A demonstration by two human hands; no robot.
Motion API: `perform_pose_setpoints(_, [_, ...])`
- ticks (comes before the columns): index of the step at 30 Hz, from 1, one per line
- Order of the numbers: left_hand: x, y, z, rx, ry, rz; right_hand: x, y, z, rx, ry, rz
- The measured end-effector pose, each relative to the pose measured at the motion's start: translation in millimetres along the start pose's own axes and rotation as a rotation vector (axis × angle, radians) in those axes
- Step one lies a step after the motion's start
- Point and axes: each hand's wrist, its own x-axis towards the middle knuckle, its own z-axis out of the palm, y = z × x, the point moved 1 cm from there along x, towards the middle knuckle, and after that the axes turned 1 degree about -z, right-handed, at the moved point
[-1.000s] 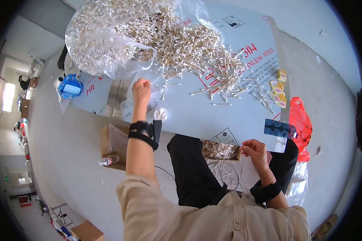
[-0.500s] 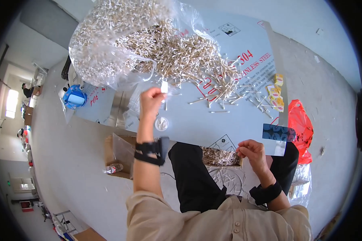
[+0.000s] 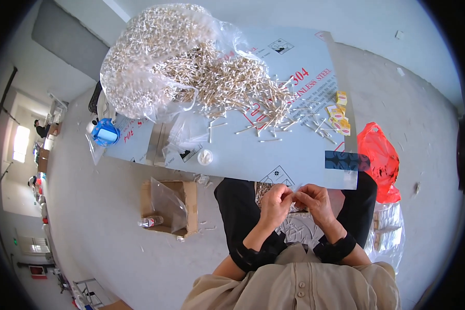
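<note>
Your L hand point(image 3: 275, 204) & R hand point(image 3: 318, 205) pinch a clear bit point(image 3: 295, 188) b/w fingertips, prob. so each steadies one side.

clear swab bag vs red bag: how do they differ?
Size: the clear bag looks larger than the red bag. Contents: the clear bag holds cotton swabs; none show in the red bag. Place: the clear bag lies on the table, the red bag past its right edge. Both look like thin plastic.

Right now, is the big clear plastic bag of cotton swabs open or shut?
Open: white-tipped cotton swabs spill from the mouth of the big clear plastic bag onto the pale blue sheet.
</note>
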Motion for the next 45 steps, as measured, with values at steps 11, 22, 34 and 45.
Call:
perform_pose_setpoints(11, [-17,16,36,-0.058,-0.109,-0.012,-21,-4,-26,0.155,0.109,0.109])
perform_pose_setpoints(22, [-19,2,22,-0.182,-0.088,-0.057,-12,-3,-14,0.042,0.022,0.072])
perform_pose_setpoints(34, [-31,30,-4,-0.462,-0.198,-0.111,-22,-21,-3,-0.019,-0.189,0.049])
perform_pose_setpoints(45, [-66,12,-21,0.023,0.303,0.259,-34,-31,39,-0.343,-0.391,-0.2])
